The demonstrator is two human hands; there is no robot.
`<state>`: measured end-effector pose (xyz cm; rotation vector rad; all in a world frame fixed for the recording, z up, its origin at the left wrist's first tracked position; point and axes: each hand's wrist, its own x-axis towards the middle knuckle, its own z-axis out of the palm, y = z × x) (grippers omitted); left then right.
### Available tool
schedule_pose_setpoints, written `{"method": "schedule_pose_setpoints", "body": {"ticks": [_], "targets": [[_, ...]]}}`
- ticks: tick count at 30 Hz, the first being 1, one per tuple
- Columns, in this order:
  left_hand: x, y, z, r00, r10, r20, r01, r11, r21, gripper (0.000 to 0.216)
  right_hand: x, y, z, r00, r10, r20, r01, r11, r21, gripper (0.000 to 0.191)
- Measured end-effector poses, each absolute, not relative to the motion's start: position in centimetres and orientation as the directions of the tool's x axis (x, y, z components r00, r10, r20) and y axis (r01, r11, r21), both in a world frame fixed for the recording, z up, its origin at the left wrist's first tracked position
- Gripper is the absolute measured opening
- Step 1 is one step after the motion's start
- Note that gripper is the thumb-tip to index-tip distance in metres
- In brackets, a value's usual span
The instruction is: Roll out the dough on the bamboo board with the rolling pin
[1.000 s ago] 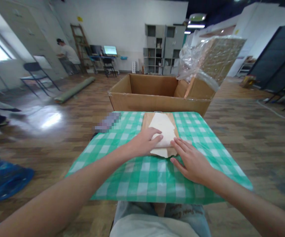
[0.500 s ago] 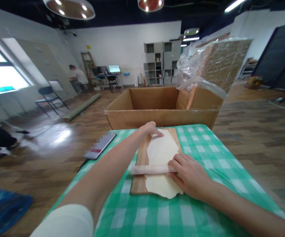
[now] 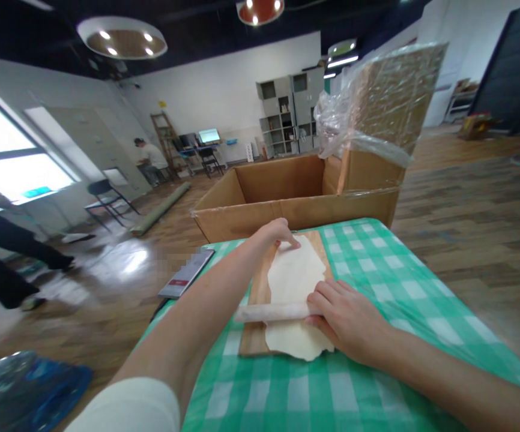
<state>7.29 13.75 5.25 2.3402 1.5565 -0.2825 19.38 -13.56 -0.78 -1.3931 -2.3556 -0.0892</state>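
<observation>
A pale rolled-out sheet of dough [image 3: 293,273] lies lengthwise on a wooden board [image 3: 256,294]; its near end hangs past the board's front edge. Across the dough rests a whitish rolling pin [image 3: 269,312]. My right hand [image 3: 338,315] is closed around the pin's right end. At the board's far end, my left hand [image 3: 280,233] is closed on the edge, its thumb pressing on the dough. The other left fingers are mostly hidden.
A green-and-white checked cloth [image 3: 377,288] covers the table. Left of the board lies a tablet-like device [image 3: 187,275]. Beyond the table's far edge stands a large cardboard box [image 3: 282,180]. At far left, a person's legs [image 3: 12,252] show; another person [image 3: 152,157] sits farther back.
The view has tilted and shifted slightly left. The rolling pin is slightly more slanted, its left end lower. Both hands keep their places. More of the person at far left shows.
</observation>
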Motion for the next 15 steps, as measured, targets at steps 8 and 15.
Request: {"method": "schedule_pose_setpoints", "body": {"ticks": [8,15], "targets": [[7.5,13.4,5.4,0.4,0.847,-0.35,0.916,-0.359,0.177,0.038,19.3,-13.6,-1.4,-0.428,0.808,0.404,0.852,0.51,-0.117,0.015],[6.2,12.3,6.0,0.599,0.791,-0.127,0.773,-0.53,0.348,0.034,19.4,-14.0,-0.9,-0.461,0.789,0.407,0.837,0.538,-0.095,0.018]]}}
